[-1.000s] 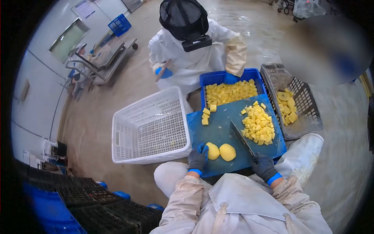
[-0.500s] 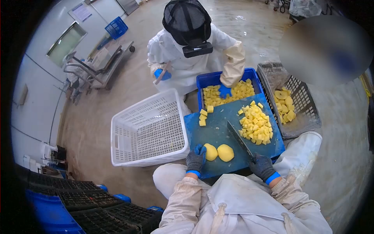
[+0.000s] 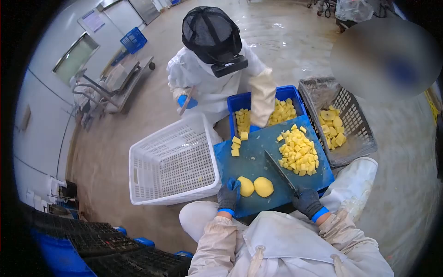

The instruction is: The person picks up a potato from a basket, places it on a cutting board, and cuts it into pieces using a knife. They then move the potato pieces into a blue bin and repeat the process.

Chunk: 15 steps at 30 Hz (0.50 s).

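Observation:
My right hand (image 3: 308, 202), in a dark glove, is closed round the handle of a knife (image 3: 280, 172). The blade slants up and left over the blue cutting board (image 3: 251, 161). Gloved with blue fingertips, my left hand (image 3: 228, 195) is at the board's near left edge, fingers curled together against a peeled potato half (image 3: 246, 186). Whether it grips anything is hidden. Another potato half (image 3: 263, 187) lies just right of that one. A pile of potato cubes (image 3: 299, 152) covers the board's right side, and several potato chunks (image 3: 236, 144) sit at its far left corner.
Across the board, a co-worker (image 3: 217, 69) reaches one arm into a blue crate (image 3: 301, 98) of potato cubes; the other gloved hand (image 3: 187, 101) holds a blade-like tool. A white basket (image 3: 138, 184) stands left, and a grey crate (image 3: 357, 154) with potato pieces right.
The co-worker leans closer, and their hand has moved through the potato cubes toward the board's far edge. My view has shifted slightly; my hands and the knife stay nearly in place on the board.

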### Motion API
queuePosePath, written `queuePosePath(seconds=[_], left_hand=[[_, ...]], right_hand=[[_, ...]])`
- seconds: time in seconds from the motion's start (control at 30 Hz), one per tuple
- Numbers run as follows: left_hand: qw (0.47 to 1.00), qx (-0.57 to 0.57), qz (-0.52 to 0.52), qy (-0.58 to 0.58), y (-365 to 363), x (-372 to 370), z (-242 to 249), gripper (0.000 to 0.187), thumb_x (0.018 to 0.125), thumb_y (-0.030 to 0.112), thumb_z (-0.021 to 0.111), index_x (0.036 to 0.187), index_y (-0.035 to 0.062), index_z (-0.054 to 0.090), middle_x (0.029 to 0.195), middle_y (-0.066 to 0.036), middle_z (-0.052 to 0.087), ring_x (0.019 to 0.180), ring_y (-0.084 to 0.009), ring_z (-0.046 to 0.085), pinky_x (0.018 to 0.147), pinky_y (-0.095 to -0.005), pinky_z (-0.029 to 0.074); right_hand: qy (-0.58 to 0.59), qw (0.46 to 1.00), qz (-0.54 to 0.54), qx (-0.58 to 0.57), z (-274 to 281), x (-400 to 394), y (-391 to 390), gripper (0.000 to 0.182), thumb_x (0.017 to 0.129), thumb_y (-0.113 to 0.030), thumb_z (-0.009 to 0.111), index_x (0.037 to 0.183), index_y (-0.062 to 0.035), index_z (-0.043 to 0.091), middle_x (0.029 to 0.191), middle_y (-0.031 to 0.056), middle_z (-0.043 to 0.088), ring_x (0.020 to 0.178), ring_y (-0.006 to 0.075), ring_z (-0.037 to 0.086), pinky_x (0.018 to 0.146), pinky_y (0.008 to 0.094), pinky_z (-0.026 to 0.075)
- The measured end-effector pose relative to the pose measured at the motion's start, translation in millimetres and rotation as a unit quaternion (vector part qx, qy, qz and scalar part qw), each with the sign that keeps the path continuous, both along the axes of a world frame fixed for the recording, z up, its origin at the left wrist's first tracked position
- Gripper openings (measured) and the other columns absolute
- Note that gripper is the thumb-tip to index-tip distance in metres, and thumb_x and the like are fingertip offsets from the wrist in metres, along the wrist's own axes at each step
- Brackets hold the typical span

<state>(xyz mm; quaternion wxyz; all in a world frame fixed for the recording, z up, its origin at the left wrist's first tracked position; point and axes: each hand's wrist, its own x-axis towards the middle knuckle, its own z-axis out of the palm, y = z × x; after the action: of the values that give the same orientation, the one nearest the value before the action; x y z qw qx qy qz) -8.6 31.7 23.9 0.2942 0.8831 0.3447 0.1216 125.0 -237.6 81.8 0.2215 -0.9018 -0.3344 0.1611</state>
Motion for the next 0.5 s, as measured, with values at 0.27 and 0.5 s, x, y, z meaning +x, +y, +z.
queuePosePath(seconds=[0.27, 0.5], left_hand=[[0.998, -0.043, -0.006, 0.039, 3, 1, -1, 0.034, 0.086, 0.038, 0.054, 0.1, 0.0071, 0.059, 0.095, -0.019, 0.062, 0.088, -0.0386, 0.058, 0.076, -0.0445, 0.046], [0.998, -0.033, -0.012, 0.052, 3, 2, 3, 0.037, 0.086, 0.039, 0.054, 0.106, 0.0084, 0.058, 0.095, -0.019, 0.062, 0.088, -0.0379, 0.059, 0.076, -0.045, 0.046]], right_hand=[[0.009, 1.0, -0.018, 0.015, -6, -1, -1, 0.021, 0.075, -0.026, 0.058, 0.082, -0.0067, 0.057, 0.069, 0.0194, 0.06, 0.069, 0.0379, 0.06, 0.061, 0.0468, 0.047], [0.013, 1.0, -0.007, -0.021, -1, 1, 1, 0.025, 0.08, -0.03, 0.054, 0.085, -0.0065, 0.058, 0.069, 0.0179, 0.062, 0.068, 0.0354, 0.062, 0.062, 0.0464, 0.049]])
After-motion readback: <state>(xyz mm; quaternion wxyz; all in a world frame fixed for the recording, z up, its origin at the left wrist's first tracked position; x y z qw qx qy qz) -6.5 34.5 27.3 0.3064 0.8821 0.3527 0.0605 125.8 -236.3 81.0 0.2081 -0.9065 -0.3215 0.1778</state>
